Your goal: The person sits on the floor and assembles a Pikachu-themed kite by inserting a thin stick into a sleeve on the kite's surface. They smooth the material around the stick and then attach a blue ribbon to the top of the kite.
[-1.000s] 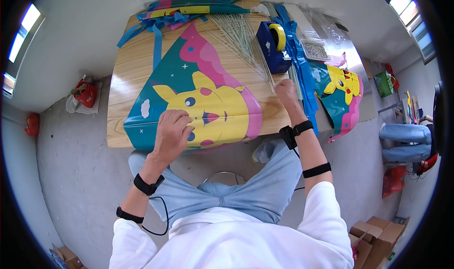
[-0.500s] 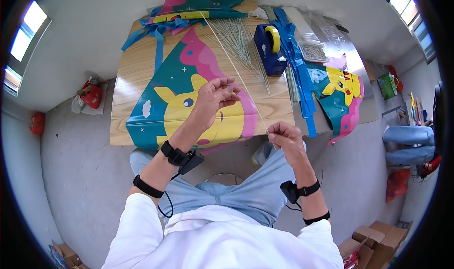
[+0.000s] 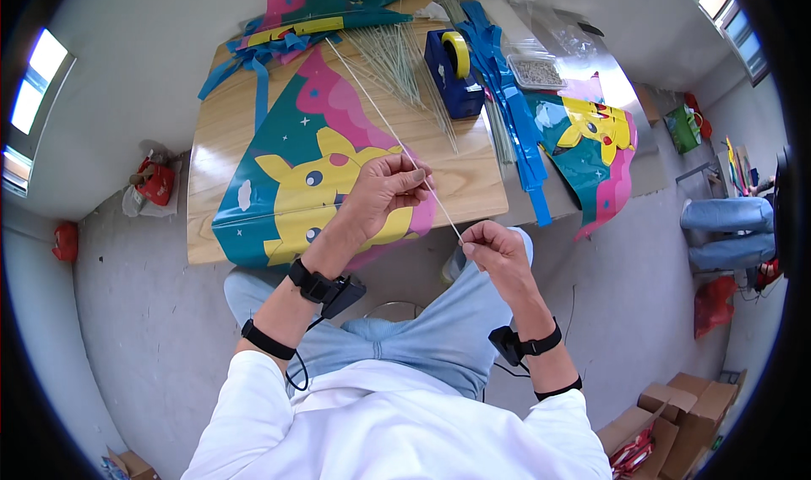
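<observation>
A thin white rod [image 3: 372,98] slants over the wooden table, from the far side down to my hands. My right hand [image 3: 498,254] pinches its near end between thumb and fingertips, just off the table's front edge. Farther up, my left hand [image 3: 387,195] has its thumb and fingers closed around the rod. Under the left hand and wrist lies a kite-like printed sheet [image 3: 269,169], teal, pink and yellow with a cartoon character, partly hidden by my forearm.
Loose pale rods [image 3: 393,62] lie at the back of the wooden table [image 3: 473,172]. Right of them stand a blue dispenser [image 3: 452,83] with yellow tape, blue strips [image 3: 511,100] and a tray of small pieces [image 3: 536,72]. Another printed sheet [image 3: 596,146] overhangs the right edge; more are folded at the back.
My left hand has closed from loosely spread fingers onto the rod. My right hand now pinches nearer the rod's end. The whole view has shifted slightly.
</observation>
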The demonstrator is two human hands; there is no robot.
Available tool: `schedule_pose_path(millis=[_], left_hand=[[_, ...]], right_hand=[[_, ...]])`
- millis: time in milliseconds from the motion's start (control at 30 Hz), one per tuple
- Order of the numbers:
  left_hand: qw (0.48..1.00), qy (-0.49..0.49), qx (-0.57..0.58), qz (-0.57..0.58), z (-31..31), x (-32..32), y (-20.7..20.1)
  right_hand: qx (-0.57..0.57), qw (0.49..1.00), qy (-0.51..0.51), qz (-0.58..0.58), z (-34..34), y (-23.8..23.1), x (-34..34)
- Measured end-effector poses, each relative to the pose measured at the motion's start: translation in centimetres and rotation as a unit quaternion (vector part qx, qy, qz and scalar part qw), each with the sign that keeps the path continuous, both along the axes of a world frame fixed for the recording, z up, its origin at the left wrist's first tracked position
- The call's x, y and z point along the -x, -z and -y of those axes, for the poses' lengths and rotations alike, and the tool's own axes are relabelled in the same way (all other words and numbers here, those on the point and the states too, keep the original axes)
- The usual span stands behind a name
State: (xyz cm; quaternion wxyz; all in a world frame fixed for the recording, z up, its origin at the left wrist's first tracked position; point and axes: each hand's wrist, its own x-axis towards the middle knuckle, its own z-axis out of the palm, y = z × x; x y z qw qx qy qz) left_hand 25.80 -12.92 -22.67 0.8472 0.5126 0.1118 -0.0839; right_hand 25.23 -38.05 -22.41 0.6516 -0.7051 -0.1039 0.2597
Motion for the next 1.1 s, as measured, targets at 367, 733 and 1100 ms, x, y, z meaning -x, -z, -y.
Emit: schedule_pose_path(millis=[367, 733, 1100], left_hand=[[0.997, -0.071, 0.0, -0.025, -1.7, 0.5, -0.1], [0.991, -0.125, -0.044, -0.035, -4.3, 2.9, 0.2], [0.993, -0.106, -0.032, -0.029, -4.2, 4.3, 0.4]], right_hand=[[-0.012, 1.0, -0.005, -0.025, -0.7, 1.2, 0.9], [0.315, 0.889, 0.181, 0.277, -6.5, 5.0, -15.0], [0.38, 0.844, 0.254, 0.281, -12.5, 7.5, -23.7]])
